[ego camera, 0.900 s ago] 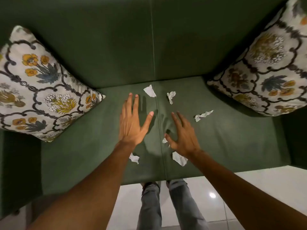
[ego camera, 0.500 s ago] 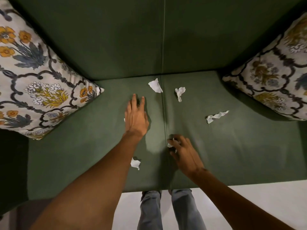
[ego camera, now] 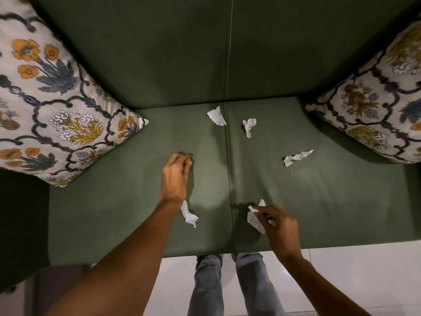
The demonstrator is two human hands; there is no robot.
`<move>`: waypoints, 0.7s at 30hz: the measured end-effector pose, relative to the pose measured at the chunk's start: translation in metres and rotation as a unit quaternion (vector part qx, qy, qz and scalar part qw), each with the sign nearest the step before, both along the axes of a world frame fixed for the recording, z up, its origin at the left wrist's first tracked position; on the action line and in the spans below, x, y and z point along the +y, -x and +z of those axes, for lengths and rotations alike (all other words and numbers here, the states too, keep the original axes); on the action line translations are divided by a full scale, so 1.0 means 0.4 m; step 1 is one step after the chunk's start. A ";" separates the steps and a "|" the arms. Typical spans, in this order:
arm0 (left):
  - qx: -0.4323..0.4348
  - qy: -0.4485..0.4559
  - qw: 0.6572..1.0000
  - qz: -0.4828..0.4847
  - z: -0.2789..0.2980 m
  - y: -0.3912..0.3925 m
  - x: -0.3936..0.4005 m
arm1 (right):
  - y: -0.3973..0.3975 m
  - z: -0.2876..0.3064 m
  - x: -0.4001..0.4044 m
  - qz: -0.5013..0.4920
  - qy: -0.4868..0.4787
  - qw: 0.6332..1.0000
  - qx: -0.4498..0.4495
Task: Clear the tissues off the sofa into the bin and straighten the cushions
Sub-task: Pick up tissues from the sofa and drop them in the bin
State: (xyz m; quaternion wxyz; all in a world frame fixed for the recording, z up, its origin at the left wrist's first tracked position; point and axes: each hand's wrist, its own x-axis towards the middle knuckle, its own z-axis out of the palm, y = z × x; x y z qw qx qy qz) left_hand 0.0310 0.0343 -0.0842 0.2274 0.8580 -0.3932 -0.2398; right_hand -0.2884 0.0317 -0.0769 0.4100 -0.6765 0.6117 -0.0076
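Crumpled white tissues lie on the green sofa seat (ego camera: 118,201): one at the back by the centre seam (ego camera: 216,116), one just right of it (ego camera: 248,126), a long twisted one further right (ego camera: 296,157), and one beside my left wrist (ego camera: 189,215). My right hand (ego camera: 280,226), near the front edge, pinches a white tissue (ego camera: 254,218) lifted off the seat. My left hand (ego camera: 176,176) rests left of the seam with its fingers curled together on the fabric; whatever is under them is hidden. No bin is in view.
A floral cushion (ego camera: 57,110) leans in the left corner and another (ego camera: 376,106) in the right corner, both tilted. The sofa backrest (ego camera: 182,53) rises behind. My legs in jeans (ego camera: 209,286) stand on the pale tiled floor (ego camera: 353,270) at the sofa's front edge.
My right hand has closed on a tissue near the front edge and raised it. My left hand went from flat to curled fingers. The view has moved closer to the seat.
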 end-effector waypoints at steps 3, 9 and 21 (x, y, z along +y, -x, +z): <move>0.006 0.016 0.999 0.042 0.003 -0.017 0.035 | 0.033 0.014 0.051 0.013 0.013 1.000 0.020; -0.030 -0.020 0.999 0.012 -0.027 -0.015 0.031 | 0.007 -0.021 0.066 -0.084 -0.058 0.994 -0.036; 0.084 -0.021 0.992 0.092 -0.029 0.048 0.092 | -0.081 -0.033 0.019 -0.016 -0.038 0.999 0.009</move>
